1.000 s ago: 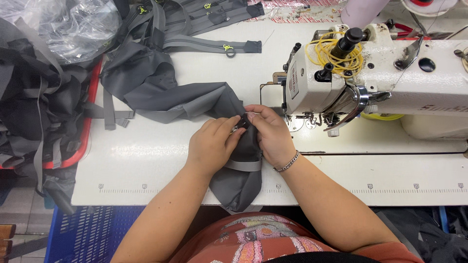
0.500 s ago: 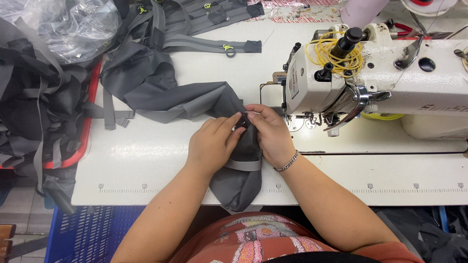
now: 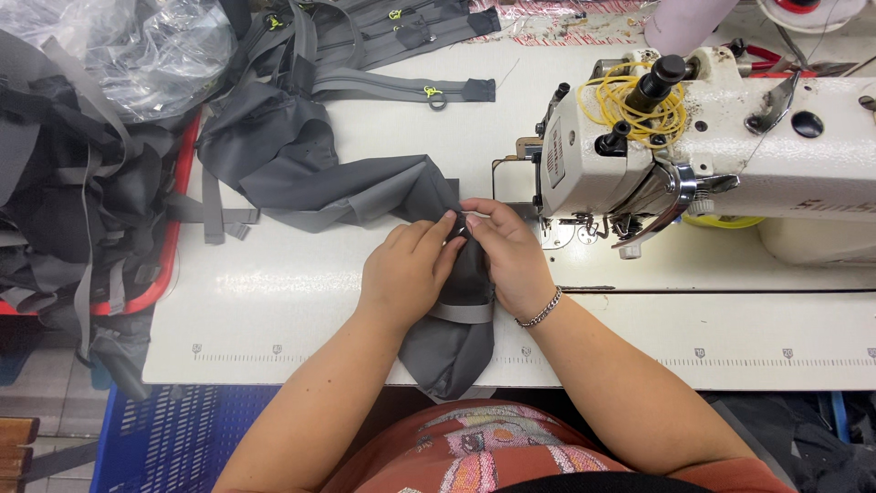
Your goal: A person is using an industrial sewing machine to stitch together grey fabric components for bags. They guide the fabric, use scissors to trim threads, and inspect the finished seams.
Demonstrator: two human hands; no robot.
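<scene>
A long piece of grey fabric (image 3: pixel 310 173) lies across the white sewing table (image 3: pixel 274 301) and hangs over its front edge. My left hand (image 3: pixel 406 269) presses on the fabric with its fingers curled over a fold. My right hand (image 3: pixel 506 251), with a chain bracelet on its wrist, pinches the same fold beside it, fingertips touching those of the left. Both hands sit just left of the white sewing machine (image 3: pixel 703 146), close to its needle area (image 3: pixel 557 228).
Grey zippered straps (image 3: pixel 401 87) lie at the table's back. A red tray (image 3: pixel 173 237) piled with dark grey fabric and straps stands at the left, under a clear plastic bag (image 3: pixel 137 46). A blue crate (image 3: pixel 155 438) sits below. Yellow cord is coiled on the machine.
The hands stay in almost the same place; the fingertips have shifted slightly on the fold. The fabric has not visibly moved.
</scene>
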